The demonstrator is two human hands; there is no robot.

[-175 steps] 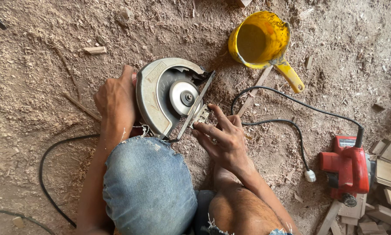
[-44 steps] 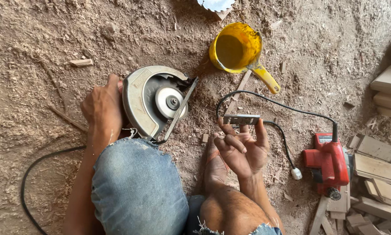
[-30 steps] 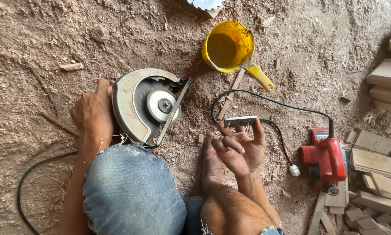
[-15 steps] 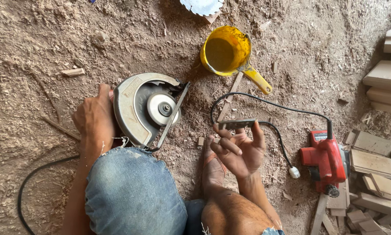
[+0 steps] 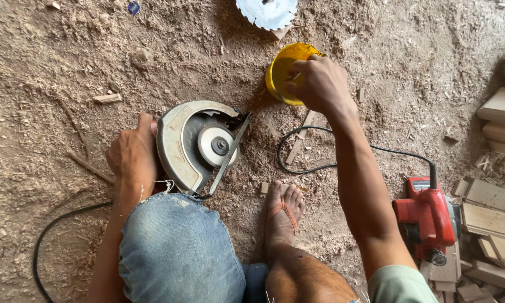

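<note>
left hand (image 5: 131, 160) is gripping the circular saw (image 5: 199, 147), bracing it on its side on the sawdust floor (image 5: 67, 56) so the bare arbor is facing up (blade off). right hand (image 5: 318, 83) is closing over the rim of the yellow cup (image 5: 280, 73), near the loose blade (image 5: 266, 12).
</note>
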